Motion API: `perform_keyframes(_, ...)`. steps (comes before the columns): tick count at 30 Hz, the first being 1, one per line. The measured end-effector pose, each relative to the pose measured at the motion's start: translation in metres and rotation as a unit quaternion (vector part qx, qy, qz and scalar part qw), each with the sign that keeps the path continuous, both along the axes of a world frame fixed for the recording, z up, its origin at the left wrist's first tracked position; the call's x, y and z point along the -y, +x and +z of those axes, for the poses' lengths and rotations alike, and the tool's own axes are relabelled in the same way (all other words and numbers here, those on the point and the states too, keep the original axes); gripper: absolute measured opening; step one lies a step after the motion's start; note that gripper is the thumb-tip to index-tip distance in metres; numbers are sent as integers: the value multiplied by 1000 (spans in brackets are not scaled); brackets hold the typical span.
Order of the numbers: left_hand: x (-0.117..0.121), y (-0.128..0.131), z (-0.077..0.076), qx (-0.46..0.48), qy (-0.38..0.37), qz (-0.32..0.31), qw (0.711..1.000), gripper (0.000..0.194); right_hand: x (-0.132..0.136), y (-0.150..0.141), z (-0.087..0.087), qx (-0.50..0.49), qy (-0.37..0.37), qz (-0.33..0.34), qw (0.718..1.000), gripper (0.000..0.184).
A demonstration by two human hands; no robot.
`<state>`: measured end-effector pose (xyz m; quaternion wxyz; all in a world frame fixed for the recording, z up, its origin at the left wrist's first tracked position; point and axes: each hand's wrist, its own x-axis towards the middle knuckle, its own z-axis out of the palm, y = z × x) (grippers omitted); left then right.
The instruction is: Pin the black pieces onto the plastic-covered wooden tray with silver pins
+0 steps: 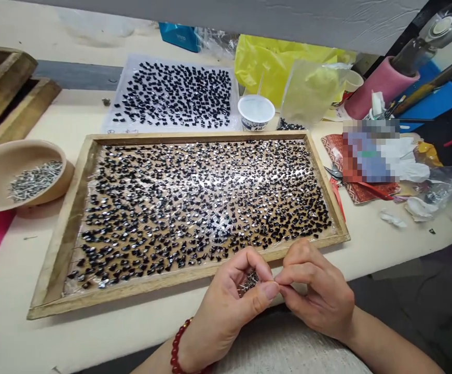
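Note:
My left hand (229, 309), with a red bead bracelet (176, 345) at the wrist, curls around a small heap of silvery metal pins (249, 281). Its thumb and forefinger come together at the tips. There my right hand (319, 288) meets it, thumb and forefinger pinched on something too small to make out. Both hands are just in front of the near edge of a shallow wooden tray (140, 288). Many small black pieces (159, 208) lie spread over the tray's shiny film, several with bright metal parts showing.
A beige bowl (0, 176) of loose metal pins stands left of the tray. Behind it are a white sheet (124, 111) of black pieces, a small white cup (256, 111) and a yellow bag (264, 57). Tissues, packets and a pink cylinder (381, 85) crowd the right.

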<state>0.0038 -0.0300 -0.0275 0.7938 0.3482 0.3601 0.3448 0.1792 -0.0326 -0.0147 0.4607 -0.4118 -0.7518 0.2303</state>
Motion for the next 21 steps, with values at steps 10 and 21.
perform_keyframes(10,-7,9,6,19,-52,-22,998,26,-3,14,-4,-53,-52,29,997,21)
perform_keyframes(21,-13,5,10,140,-124,53,981,14,-46,65,-6,91,19,-203,975,14)
